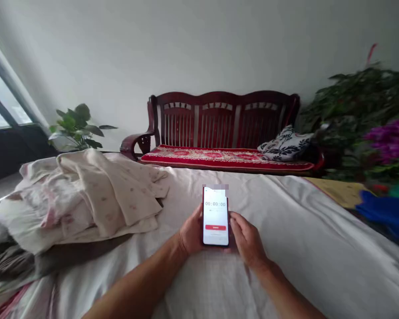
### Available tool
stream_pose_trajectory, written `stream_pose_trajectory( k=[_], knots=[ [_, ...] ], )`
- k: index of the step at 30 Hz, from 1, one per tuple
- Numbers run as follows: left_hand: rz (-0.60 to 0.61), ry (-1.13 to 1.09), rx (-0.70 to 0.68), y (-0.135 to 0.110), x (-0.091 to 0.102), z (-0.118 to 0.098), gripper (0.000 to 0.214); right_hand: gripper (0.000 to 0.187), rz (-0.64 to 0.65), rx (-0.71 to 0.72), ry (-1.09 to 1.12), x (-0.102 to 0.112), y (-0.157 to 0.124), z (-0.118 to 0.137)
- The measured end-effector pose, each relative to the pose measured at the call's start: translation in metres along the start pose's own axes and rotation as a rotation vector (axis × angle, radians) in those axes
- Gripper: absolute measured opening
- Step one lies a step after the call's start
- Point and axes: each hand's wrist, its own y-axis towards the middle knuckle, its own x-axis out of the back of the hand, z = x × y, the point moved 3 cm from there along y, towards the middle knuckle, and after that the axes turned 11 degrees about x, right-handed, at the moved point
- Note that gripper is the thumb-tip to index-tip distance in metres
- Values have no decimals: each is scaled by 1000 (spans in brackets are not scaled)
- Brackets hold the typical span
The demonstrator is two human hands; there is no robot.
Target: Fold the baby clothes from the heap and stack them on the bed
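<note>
A smartphone (215, 217) is held upright in the middle of the view, its lit screen showing 00:00:00 and a red button. My left hand (192, 231) is wrapped round its left side, with the fingers partly hidden behind it. On the other side, my right hand (248, 239) closes on the phone's right edge, its thumb and fingers bent there. Below the phone spreads a white sheet (286, 221). To the left lies a heap of folded cream cloth (109, 190) with a faint printed pattern.
A dark red wooden bench (179, 124) with a red patterned seat cover (199, 154) and a leaf-print cushion (286, 144) stands against the wall. Plants (76, 124) grow at both sides. Blue cloth (382, 210) lies at the right; dark cloth (9, 261) at the lower left.
</note>
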Motion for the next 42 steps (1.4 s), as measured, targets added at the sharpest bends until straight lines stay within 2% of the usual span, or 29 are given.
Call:
stream_pose_trajectory(
  k=[7, 12, 19, 26, 33, 37, 42],
  knots=[
    [-1, -1, 13, -4, -4, 3, 75, 38, 6, 1, -12, 1, 1, 5],
    [42, -11, 19, -8, -9, 3, 74, 36, 2, -15, 12, 2, 2, 9],
    [9, -3, 20, -9, -14, 3, 77, 38, 19, -54, 61, 3, 1, 11],
    [47, -8, 67, -7, -11, 5, 78, 43, 65, -150, 224, 4, 1, 10],
    [50, -2, 60, -9, -19, 5, 76, 45, 120, -234, 447, 1, 5, 9],
    [71, 5, 66, -10, -20, 6, 74, 46, 155, -256, 494, -1, 6, 8],
    [50, 45, 99, -7, -15, 8, 72, 46, 122, -253, 491, -2, 7, 5]
  ],
)
